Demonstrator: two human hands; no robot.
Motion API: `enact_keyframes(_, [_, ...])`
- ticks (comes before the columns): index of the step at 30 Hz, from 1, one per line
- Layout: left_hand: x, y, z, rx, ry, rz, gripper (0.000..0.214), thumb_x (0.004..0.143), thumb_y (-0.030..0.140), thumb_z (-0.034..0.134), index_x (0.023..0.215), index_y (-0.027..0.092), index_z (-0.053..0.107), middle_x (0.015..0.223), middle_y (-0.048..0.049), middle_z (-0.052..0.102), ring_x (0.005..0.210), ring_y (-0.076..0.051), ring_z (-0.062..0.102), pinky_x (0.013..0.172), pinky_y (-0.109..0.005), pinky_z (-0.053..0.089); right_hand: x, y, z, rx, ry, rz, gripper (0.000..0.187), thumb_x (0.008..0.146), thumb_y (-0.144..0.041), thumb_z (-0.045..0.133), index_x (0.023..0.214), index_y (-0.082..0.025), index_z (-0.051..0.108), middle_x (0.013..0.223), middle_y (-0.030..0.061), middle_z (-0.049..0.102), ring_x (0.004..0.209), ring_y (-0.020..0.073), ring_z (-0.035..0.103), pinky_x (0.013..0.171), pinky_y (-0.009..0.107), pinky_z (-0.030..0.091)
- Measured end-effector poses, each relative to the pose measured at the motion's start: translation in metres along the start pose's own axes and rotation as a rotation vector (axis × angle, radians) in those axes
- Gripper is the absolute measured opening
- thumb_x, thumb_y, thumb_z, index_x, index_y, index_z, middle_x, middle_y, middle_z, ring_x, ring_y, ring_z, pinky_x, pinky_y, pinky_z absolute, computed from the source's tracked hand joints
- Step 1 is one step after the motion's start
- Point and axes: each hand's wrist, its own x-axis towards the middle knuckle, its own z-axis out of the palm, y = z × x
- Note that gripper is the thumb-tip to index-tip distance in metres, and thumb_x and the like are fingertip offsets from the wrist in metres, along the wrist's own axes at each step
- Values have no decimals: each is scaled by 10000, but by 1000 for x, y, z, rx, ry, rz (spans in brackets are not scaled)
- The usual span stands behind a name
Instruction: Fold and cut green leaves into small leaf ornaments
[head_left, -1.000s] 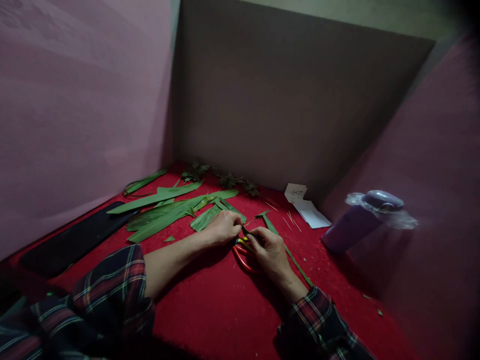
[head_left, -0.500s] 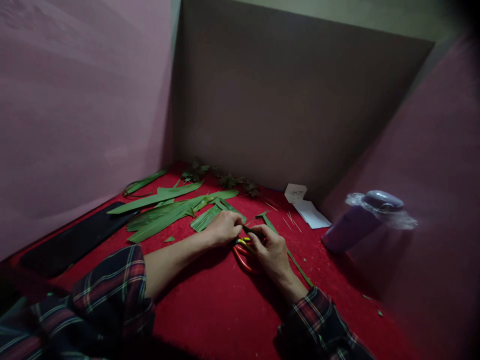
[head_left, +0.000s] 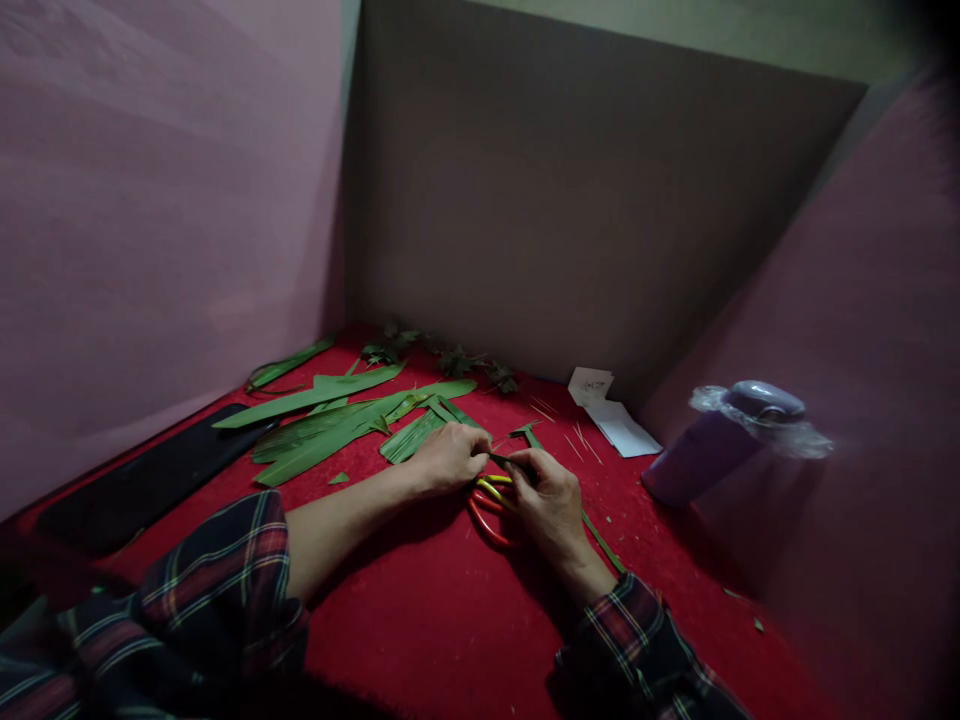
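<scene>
My left hand (head_left: 452,457) and my right hand (head_left: 549,497) are closed close together over the red cloth. A narrow dark green leaf strip (head_left: 498,460) stretches between their fingertips, pinched at both ends. Beneath them lie scissors with red and yellow handles (head_left: 491,535), partly covered by my right hand; their blades are hidden. A cut, folded leaf piece (head_left: 409,438) rests just beyond my left wrist. Another long, thin leaf strip (head_left: 602,543) runs behind my right hand and shows again at its top end.
Long green leaves (head_left: 322,445) lie at the left, near a black flat object (head_left: 142,480). Small leafy sprigs (head_left: 457,362) line the back. Thin sticks (head_left: 577,442) and white paper (head_left: 624,428) lie at the right, by a purple bottle (head_left: 697,455) with clear plastic around its top.
My right hand has shifted slightly right, away from my left hand, so more of the leaf strip and the yellow scissor handle shows between them. My left hand is nearly still.
</scene>
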Motion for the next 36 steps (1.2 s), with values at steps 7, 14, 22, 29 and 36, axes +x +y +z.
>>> enact_keyframes(7, [3, -4, -1, -52, 62, -81, 180, 669, 205, 475, 693, 185, 652, 618, -4, 611, 570, -111, 509, 541, -213, 330, 10, 10, -11, -19, 167, 106, 296, 878, -377, 396, 819, -188, 616, 744, 36, 644, 657, 161, 564, 600, 253, 384])
enact_keyframes(14, [7, -4, -5, -219, 137, -193, 178, 640, 207, 484, 664, 158, 653, 616, -8, 616, 590, -111, 524, 547, -201, 361, 27, 30, -20, -292, 131, 384, 273, 815, -372, 442, 788, -206, 658, 755, 48, 675, 686, 196, 598, 560, 270, 354])
enact_keyframes(22, [9, -9, -2, -297, 179, -176, 186, 637, 211, 476, 651, 156, 653, 572, -7, 614, 559, -113, 525, 542, -206, 385, 45, 38, -4, -464, 21, 379, 321, 741, -429, 546, 850, -154, 669, 862, 175, 651, 819, 301, 592, 624, 366, 394])
enact_keyframes(29, [10, -15, -5, -357, 239, -221, 175, 627, 208, 497, 649, 140, 657, 566, -17, 616, 565, -121, 536, 556, -217, 409, 44, 55, 5, -372, 79, 395, 181, 651, -352, 628, 717, -184, 640, 689, 96, 647, 661, 236, 598, 597, 350, 408])
enact_keyframes(36, [14, -14, -10, -576, 272, -271, 114, 608, 201, 539, 609, 124, 623, 535, -7, 593, 525, -108, 523, 519, -210, 406, 45, 48, -13, -99, 119, 336, 186, 643, -371, 599, 637, -185, 595, 578, 32, 612, 554, 197, 559, 527, 295, 399])
